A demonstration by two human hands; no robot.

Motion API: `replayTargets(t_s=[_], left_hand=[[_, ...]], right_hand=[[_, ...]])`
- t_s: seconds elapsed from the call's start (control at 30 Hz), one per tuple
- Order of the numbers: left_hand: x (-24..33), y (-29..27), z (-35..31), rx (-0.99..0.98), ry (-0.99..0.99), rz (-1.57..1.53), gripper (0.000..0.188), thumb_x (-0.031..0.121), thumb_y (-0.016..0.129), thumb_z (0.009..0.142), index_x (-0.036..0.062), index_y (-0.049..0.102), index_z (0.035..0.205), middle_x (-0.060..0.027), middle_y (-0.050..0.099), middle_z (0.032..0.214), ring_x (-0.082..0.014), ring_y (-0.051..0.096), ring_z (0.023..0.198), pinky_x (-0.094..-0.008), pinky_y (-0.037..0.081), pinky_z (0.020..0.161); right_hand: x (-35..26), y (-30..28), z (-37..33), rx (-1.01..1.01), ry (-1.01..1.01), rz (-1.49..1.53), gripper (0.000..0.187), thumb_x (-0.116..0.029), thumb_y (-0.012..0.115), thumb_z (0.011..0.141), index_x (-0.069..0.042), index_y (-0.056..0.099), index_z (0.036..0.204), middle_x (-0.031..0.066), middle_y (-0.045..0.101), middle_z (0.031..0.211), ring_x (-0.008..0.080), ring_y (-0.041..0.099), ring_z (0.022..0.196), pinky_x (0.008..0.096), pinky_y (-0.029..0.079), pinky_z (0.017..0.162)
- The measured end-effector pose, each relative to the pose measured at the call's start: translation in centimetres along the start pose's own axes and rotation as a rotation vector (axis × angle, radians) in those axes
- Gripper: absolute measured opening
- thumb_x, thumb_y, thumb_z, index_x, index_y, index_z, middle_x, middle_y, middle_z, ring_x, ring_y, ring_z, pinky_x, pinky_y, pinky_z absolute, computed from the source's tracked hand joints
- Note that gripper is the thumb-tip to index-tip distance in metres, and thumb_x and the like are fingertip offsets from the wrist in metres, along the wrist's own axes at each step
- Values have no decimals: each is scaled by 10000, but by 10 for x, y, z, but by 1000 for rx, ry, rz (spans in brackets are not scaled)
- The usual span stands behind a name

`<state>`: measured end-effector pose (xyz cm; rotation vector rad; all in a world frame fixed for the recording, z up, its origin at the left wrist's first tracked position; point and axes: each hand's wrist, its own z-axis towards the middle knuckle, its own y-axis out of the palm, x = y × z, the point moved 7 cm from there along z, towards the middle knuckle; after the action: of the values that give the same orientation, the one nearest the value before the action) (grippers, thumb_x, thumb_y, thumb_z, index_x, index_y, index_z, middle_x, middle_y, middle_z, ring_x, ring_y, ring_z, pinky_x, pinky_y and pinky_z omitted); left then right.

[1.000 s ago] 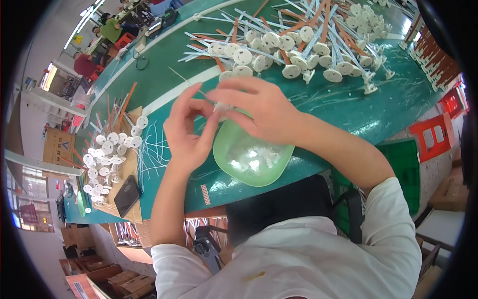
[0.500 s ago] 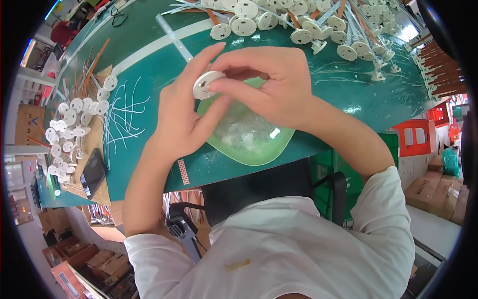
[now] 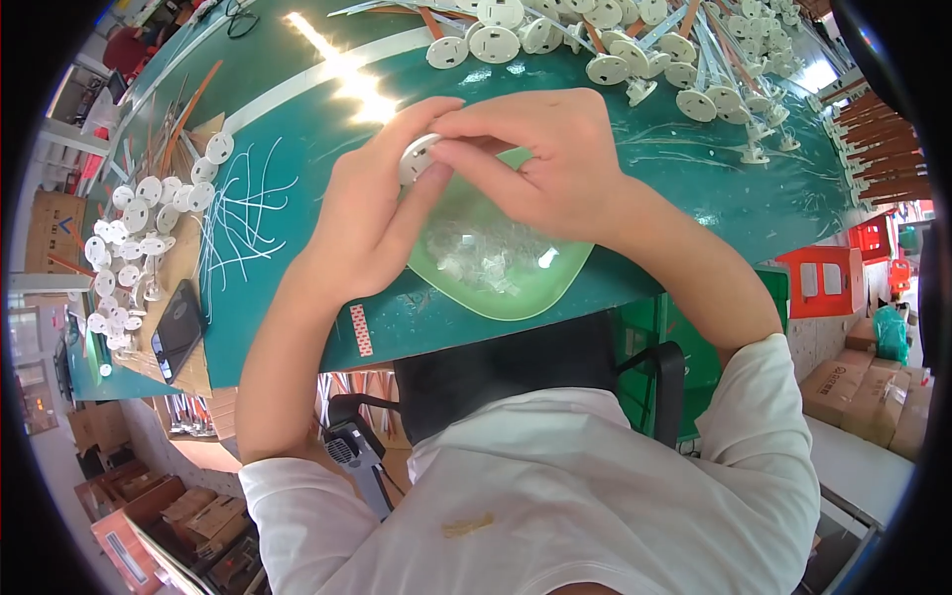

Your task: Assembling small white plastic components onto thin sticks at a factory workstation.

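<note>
Both of my hands meet over a light green bowl point(image 3: 516, 297) of small clear plastic bits point(image 3: 476, 253) on the green table point(image 3: 694, 198). My left hand point(image 3: 372, 213) holds a white round disc point(image 3: 415, 159) by its edge. My right hand point(image 3: 540, 159) pinches at the same disc from the right, its fingers curled over the bowl's far rim.
A heap of white discs on sticks point(image 3: 635, 45) lies at the far edge. More white discs point(image 3: 134, 228) and loose white strips point(image 3: 243, 213) lie to the left, beside a black phone point(image 3: 178, 327). An orange crate point(image 3: 828, 283) and cardboard boxes point(image 3: 853, 382) stand to the right.
The view has shifted, so hands and bowl sit higher in the picture. Both hands have stayed together on the white disc over the bowl.
</note>
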<state>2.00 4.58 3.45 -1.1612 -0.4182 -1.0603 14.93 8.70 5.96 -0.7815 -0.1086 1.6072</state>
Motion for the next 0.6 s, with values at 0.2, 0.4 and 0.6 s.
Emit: replayTargets(t_s=[0.2, 0.4, 0.6], left_hand=[[0, -6, 2, 69, 148, 171, 380, 41, 551, 919, 41, 527, 1298, -196, 683, 1049, -370, 684, 935, -374, 525, 815], [-17, -21, 5, 143, -45, 143, 213, 114, 549, 979, 63, 578, 1183, -111, 722, 928, -241, 706, 806, -319, 535, 716], [-5, -12, 5, 75, 14, 133, 180, 100, 580, 955, 47, 604, 1125, -135, 713, 915, -238, 708, 809, -314, 530, 724]], right_hand=[[6, 9, 0, -38, 106, -14, 143, -85, 748, 816, -27, 733, 946, 105, 735, 816, 216, 740, 717, 259, 559, 607], [18, 21, -9, -463, 118, -51, 143, -82, 726, 768, -13, 702, 891, 129, 681, 749, 289, 679, 675, 361, 535, 629], [9, 35, -20, -756, 279, 121, 138, -66, 698, 731, -20, 685, 860, 124, 674, 781, 313, 657, 754, 377, 517, 710]])
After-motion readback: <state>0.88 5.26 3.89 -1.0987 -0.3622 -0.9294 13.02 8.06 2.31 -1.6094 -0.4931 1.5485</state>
